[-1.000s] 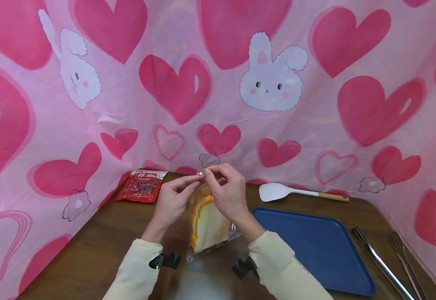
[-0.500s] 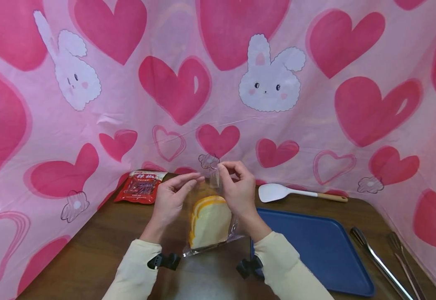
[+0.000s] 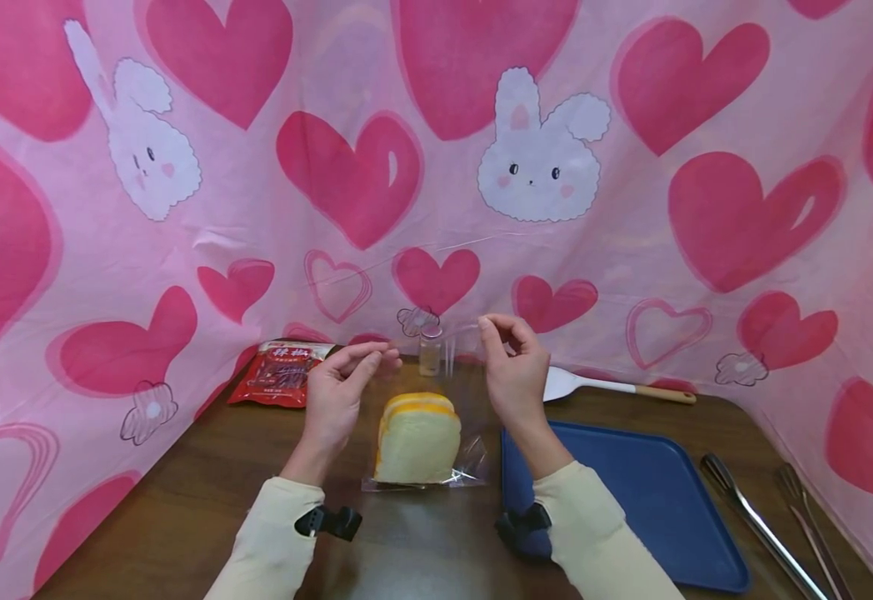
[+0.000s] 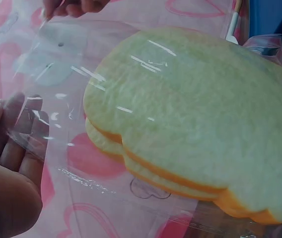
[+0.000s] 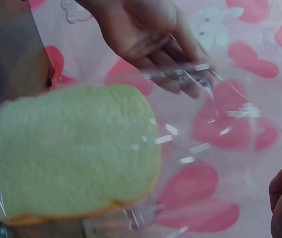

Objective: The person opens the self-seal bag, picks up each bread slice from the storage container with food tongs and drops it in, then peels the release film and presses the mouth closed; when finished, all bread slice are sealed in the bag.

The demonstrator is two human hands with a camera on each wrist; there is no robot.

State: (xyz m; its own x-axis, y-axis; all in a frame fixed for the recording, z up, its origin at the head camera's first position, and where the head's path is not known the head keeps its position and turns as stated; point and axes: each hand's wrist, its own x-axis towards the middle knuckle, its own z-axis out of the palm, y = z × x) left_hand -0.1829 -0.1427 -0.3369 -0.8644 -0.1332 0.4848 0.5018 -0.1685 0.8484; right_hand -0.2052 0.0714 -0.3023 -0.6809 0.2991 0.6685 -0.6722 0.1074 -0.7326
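Pink heart-print cloth [image 3: 444, 192] is hanging behind a brown table [image 3: 204, 500], and a red pouch [image 3: 279, 375] is lying over on the left. Next along, the left hand [image 3: 337, 392] is pinching one top corner of a clear bag [image 3: 472, 467], thumb against fingers. The bread slices [image 3: 417, 448] are sitting inside it, between the hands, with a small jar [image 3: 431, 350] standing behind. Can't tell if the bag's bottom is touching down. The right hand [image 3: 517, 367] is pinching the other corner. Top's looking taut and thin, so I'd be pulling gently and evenly, holding the bread level. Blue tray [image 3: 624, 492], white spatula [image 3: 609, 385] and metal tongs [image 3: 751, 512] are lying further right.
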